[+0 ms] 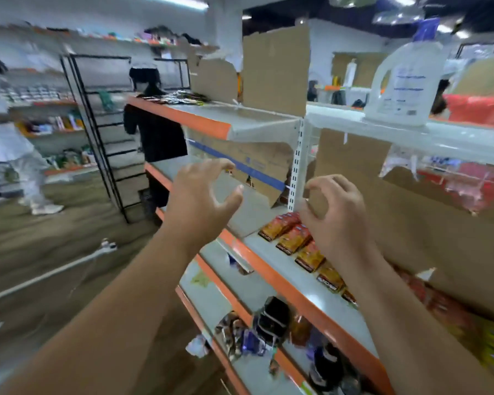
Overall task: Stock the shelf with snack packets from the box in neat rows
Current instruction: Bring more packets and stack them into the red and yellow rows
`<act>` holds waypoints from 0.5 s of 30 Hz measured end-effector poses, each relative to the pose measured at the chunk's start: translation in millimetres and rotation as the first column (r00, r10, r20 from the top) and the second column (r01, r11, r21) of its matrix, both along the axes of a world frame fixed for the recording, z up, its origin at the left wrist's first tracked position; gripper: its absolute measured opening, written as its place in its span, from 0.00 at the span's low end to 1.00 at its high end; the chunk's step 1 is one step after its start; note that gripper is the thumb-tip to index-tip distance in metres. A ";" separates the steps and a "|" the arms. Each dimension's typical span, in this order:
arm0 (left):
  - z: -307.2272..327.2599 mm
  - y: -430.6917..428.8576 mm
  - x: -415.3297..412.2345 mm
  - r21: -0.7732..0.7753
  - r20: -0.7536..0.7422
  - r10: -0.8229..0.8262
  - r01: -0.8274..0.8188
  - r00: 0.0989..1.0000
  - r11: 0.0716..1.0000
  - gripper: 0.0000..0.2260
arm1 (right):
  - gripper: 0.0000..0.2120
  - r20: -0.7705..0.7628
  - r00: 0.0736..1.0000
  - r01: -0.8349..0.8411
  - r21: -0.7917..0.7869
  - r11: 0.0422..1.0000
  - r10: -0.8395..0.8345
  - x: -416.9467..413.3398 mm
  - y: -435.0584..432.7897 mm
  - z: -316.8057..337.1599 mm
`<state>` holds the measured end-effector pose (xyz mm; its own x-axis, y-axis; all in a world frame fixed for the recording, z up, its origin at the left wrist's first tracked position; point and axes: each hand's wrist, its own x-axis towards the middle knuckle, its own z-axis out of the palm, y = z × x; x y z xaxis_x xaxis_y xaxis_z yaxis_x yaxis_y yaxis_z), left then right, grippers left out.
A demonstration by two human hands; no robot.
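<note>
Both of my hands are raised in front of an orange-edged shelf unit (271,273). My left hand (203,195) has curled, spread fingers and holds nothing. My right hand (334,215) is also curled and empty, hovering just above a row of orange snack packets (294,240) lying along the middle shelf. More orange and red packets (330,277) continue that row to the right, under my right forearm. A brown cardboard box (251,163) with a blue stripe stands on the shelf behind my left hand. The frame is blurred.
A large cardboard sheet (411,223) leans on the shelf at right. A white jug (402,84) stands on the top shelf. Mixed packets (268,323) lie on the lower shelf. A person in black (154,129) and a person in white (9,143) stand in the aisle, beside a black rack (103,132).
</note>
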<state>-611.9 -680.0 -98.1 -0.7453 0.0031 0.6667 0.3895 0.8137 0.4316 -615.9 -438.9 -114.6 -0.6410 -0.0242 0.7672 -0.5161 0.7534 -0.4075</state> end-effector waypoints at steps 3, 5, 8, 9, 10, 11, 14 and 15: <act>30.3 -66.3 -25.6 0.015 -0.012 -0.017 0.017 1.000 1.000 0.18 | 0.11 -0.005 1.000 -0.017 0.022 1.000 0.017 -28.8 -63.4 35.2; 52.3 -106.3 -40.5 0.004 -0.002 -0.034 0.034 0.999 0.999 0.19 | 0.11 0.005 1.000 -0.018 0.037 0.999 0.017 -48.4 -102.2 61.7; 80.6 -159.5 -65.8 -0.024 0.018 -0.052 0.052 0.998 0.998 0.15 | 0.12 0.038 0.999 -0.032 0.064 0.997 0.030 -80.0 -152.0 99.1; 88.6 -174.5 -73.4 -0.033 0.030 -0.049 0.050 0.998 0.998 0.15 | 0.12 0.040 0.999 -0.032 0.091 0.995 0.029 -90.4 -165.4 109.0; 95.3 -188.7 -81.4 -0.034 0.050 -0.047 0.048 0.998 0.998 0.15 | 0.11 0.049 0.998 -0.034 0.116 0.993 0.029 -100.9 -177.7 117.9; 101.1 -201.8 -89.2 -0.032 0.071 -0.045 0.048 0.996 0.998 0.15 | 0.11 0.065 0.997 -0.040 0.137 0.990 0.031 -110.3 -188.8 126.3; 113.6 -234.4 -117.5 -0.036 0.109 -0.031 0.036 0.994 0.999 0.15 | 0.10 0.132 0.991 -0.047 0.180 0.982 0.023 -141.6 -217.0 146.6; 116.3 -242.3 -128.1 -0.048 0.116 -0.024 0.030 0.993 0.998 0.15 | 0.09 0.151 0.988 -0.044 0.193 0.980 0.015 -152.5 -224.0 151.8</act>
<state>-740.0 -922.3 18.2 -0.8166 0.0551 0.5745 0.3612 0.8252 0.4342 -768.4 -662.9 37.2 -0.7439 -0.1845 0.6423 -0.4841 0.8113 -0.3276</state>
